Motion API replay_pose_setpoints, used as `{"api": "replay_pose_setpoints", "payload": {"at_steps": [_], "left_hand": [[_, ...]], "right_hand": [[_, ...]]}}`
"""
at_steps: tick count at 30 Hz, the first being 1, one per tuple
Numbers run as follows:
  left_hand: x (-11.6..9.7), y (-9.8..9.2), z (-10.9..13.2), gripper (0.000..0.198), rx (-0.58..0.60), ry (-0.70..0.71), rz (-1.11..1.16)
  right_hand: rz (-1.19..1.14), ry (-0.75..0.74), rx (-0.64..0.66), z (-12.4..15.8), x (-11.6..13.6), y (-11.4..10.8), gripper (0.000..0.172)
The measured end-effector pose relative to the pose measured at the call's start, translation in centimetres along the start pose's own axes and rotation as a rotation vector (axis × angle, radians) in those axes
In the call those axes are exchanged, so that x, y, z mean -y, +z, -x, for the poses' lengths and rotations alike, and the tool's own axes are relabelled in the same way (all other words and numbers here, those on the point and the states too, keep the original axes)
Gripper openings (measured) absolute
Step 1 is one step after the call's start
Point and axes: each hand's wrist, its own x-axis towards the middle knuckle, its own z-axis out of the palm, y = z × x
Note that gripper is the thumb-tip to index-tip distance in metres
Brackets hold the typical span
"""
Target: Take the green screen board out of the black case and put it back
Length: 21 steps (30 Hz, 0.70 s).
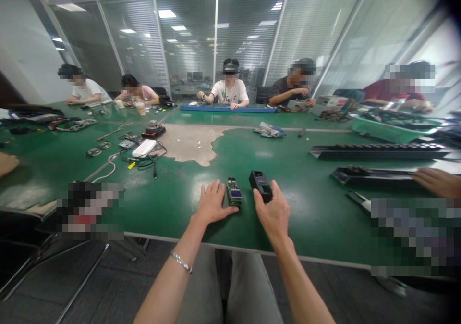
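In the head view, a small stacked circuit board (234, 192) with a dark blue screen lies on the green table in front of me. Flat on the tabletop just left of it is my left hand (213, 204), fingers stretched out and thumb near the board's lower edge. Whether the hand touches the board I cannot tell. To the right, my right hand (274, 213) grips a black plastic housing (260, 183) with cutouts, thumb on its left side and fingers on its right. The housing is tilted slightly and stands apart from the board.
A white box with cables (144, 148) and a round-topped device (153, 128) lie ahead left. Grey gloves (269, 130) are further back. Long black metal channels (374, 152) and a green basket (392, 130) occupy the right. Several people sit around the table (173, 218); a neighbour's hand (437, 180) is at right.
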Motion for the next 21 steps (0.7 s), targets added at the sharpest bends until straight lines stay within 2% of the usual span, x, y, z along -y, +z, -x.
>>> {"api": "replay_pose_setpoints", "payload": {"at_steps": [5, 15, 21], "left_hand": [[-0.1, 0.0, 0.0, 0.095, -0.002, 0.004, -0.016], [-0.2, 0.0, -0.1, 0.093, 0.001, 0.004, -0.037], [-0.2, 0.1, -0.2, 0.094, -0.016, 0.010, -0.038]], "right_hand": [[0.031, 0.009, 0.033, 0.7, -2.0, 0.4, 0.073], [-0.003, 0.022, 0.093, 1.2, -3.1, 1.5, 0.077], [0.016, -0.029, 0.087, 1.5, -3.2, 1.5, 0.081]]}}
